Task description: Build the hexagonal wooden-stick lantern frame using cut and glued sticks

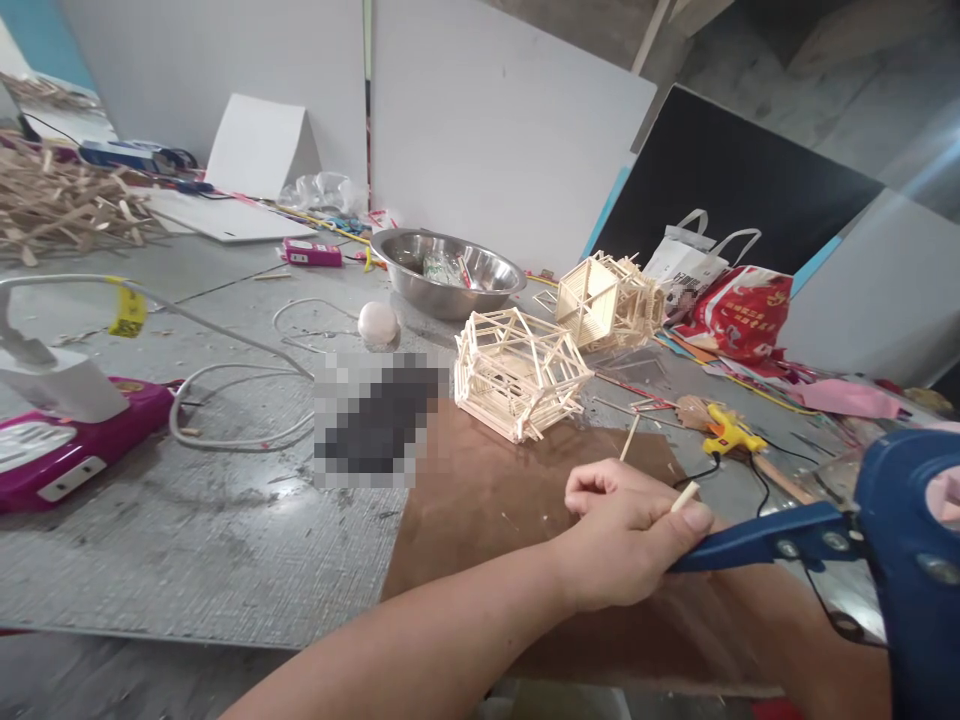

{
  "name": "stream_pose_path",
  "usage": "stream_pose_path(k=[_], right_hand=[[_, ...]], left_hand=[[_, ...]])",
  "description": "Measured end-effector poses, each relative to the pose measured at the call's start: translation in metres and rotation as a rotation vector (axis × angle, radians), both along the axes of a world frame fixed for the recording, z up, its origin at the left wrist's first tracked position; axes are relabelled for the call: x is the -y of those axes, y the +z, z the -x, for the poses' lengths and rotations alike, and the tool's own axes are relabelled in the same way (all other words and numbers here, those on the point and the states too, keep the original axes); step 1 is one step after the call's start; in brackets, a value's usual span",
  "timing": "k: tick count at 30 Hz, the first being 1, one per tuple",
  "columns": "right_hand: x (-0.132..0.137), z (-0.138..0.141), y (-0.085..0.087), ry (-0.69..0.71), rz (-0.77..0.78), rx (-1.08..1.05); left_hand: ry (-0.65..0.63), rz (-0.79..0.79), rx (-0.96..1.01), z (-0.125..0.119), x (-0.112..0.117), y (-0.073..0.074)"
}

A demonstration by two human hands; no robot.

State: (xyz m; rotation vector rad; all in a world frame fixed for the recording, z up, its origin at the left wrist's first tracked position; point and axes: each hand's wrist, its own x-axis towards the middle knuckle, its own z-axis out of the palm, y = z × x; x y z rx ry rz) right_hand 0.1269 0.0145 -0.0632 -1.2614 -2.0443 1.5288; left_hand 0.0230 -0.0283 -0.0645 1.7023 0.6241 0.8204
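Observation:
My left hand (pixel 630 525) is closed, with a thin wooden stick (pixel 684 497) pinched under the thumb. Another thin stick (pixel 630 438) rises just behind the fingers; whether it is held I cannot tell. A blue cutter-like hand tool (pixel 892 560) with riveted joints is raised at the right edge, its narrow arm reaching to my left thumb. My right hand (pixel 943 497) shows only as a skin-toned patch at the tool's opening; its grip is mostly cut off. Beyond my left hand, an open stick framework (pixel 517 375) sits at the brown sheet's (pixel 480 500) far edge.
Behind stand a second stick structure (pixel 600 300), a steel basin (pixel 450 275) and a red bag (pixel 739 315). A yellow glue gun (pixel 731 430) lies right. Left are a purple power strip (pixel 142 420), a looping white cable (pixel 225 330) and piled wood strips (pixel 67 205).

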Motion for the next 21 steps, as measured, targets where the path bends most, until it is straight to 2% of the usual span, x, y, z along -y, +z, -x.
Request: stream_pose_path(k=[2, 4, 7, 9, 11, 15, 21], right_hand=[[-0.006, 0.004, 0.006, 0.038, -0.236, 0.006], [-0.015, 0.01, 0.003, 0.006, -0.535, -0.033], [-0.028, 0.017, -0.014, -0.084, -0.991, 0.067], [-0.035, 0.021, -0.026, -0.061, -1.276, 0.194], [-0.039, 0.025, -0.034, 0.001, -1.471, 0.296], [-0.041, 0.033, -0.032, 0.112, -1.644, 0.426], [-0.046, 0.04, -0.028, 0.192, -1.684, 0.488]], left_hand=[[-0.023, 0.03, 0.036, 0.0, 0.0, 0.0], [-0.081, 0.073, 0.105, 0.001, 0.001, 0.0], [-0.121, 0.154, 0.185, 0.001, 0.001, 0.001], [-0.123, 0.192, 0.189, 0.002, 0.0, 0.0], [-0.132, 0.212, 0.182, 0.002, -0.001, 0.0], [-0.146, 0.201, 0.173, 0.002, -0.002, -0.001], [-0.139, 0.195, 0.203, 0.0, -0.003, -0.003]])
